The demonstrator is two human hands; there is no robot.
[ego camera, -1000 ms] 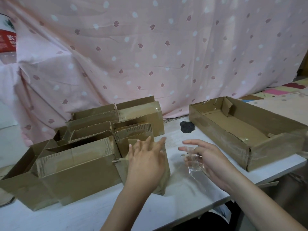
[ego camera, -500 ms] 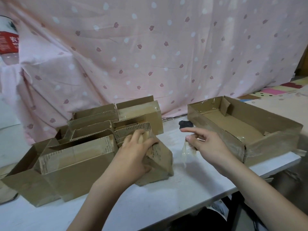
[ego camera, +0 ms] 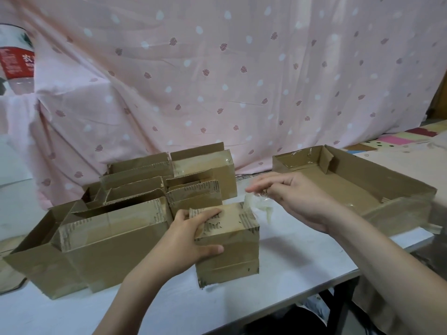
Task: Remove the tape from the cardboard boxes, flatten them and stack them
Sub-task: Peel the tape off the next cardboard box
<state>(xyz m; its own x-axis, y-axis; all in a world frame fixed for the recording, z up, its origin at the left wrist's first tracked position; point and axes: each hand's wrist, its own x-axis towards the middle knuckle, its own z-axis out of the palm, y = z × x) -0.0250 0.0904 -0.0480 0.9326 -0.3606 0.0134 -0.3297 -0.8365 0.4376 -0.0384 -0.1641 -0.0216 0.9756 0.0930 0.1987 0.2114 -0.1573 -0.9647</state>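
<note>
A white tabletop [ego camera: 285, 269] carries a small cardboard box [ego camera: 227, 247] under the left hand [ego camera: 183, 240], a cluster of open boxes [ego camera: 116, 213] just left of that hand, and a shallow open box [ego camera: 358, 187] behind the right hand [ego camera: 300, 201].

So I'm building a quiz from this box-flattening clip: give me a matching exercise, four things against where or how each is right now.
Things:
1. small box
2. strip of clear tape
3. wide shallow box
4. bottle with red label

States:
A. far left, beside the pink cloth
B. gripped by the left hand
C. on the table's right side, open-topped
D. pinched by the right hand

Pairs: 1-B, 2-D, 3-C, 4-A
</note>
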